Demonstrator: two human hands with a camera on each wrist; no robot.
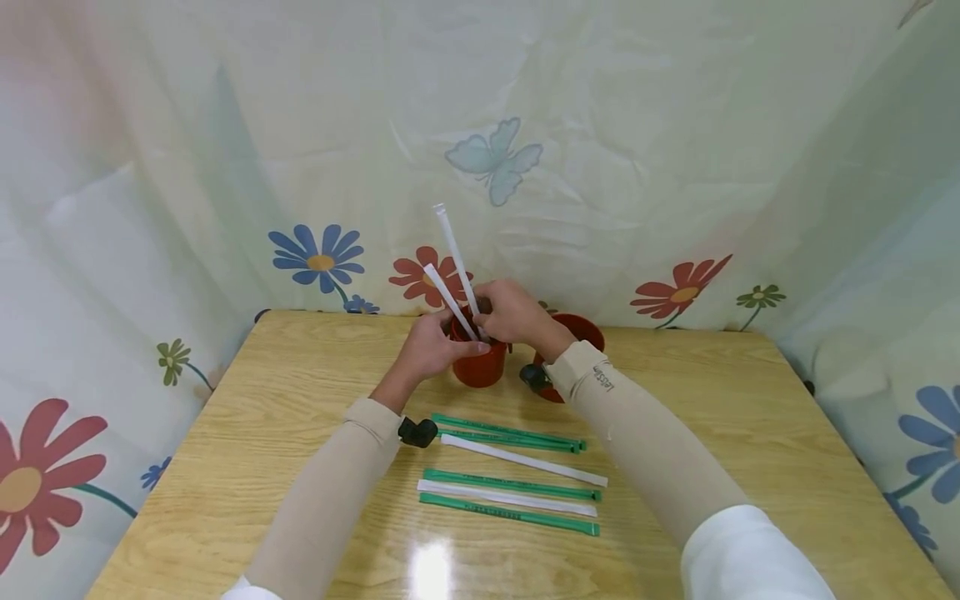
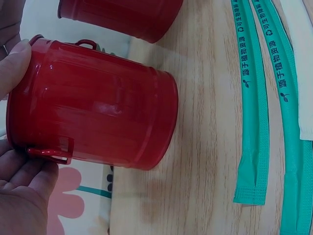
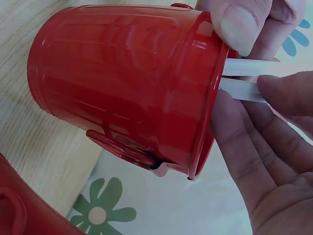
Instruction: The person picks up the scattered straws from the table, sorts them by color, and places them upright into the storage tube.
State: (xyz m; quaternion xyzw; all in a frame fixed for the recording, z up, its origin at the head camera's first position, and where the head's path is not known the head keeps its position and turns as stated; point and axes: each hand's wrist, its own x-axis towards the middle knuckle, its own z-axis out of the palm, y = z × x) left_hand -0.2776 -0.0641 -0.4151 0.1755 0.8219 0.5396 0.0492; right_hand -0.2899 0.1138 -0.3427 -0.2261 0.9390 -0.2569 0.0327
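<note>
My left hand [image 1: 433, 346] grips a small red metal bucket [image 1: 481, 369] by its rim, thumb on one side and fingers by the small handle. Two white paper-wrapped straws stand in the bucket, leaning left in the head view: a taller straw [image 1: 454, 254] and a lower one [image 1: 446, 293]. At the bucket's mouth my right hand [image 1: 517, 314] pinches one white straw [image 3: 239, 90] between thumb and fingers. The other straw [image 3: 249, 67] passes close beside it over the rim. The straws' lower ends are hidden inside the bucket.
A second red bucket [image 1: 591, 332] stands to the right, partly behind my right forearm. In front lie several green-wrapped straws [image 1: 512, 484] and two white-wrapped straws [image 1: 525, 461], roughly side by side on the wooden table [image 1: 300, 375]. A flowered curtain [image 1: 600, 167] hangs behind the table.
</note>
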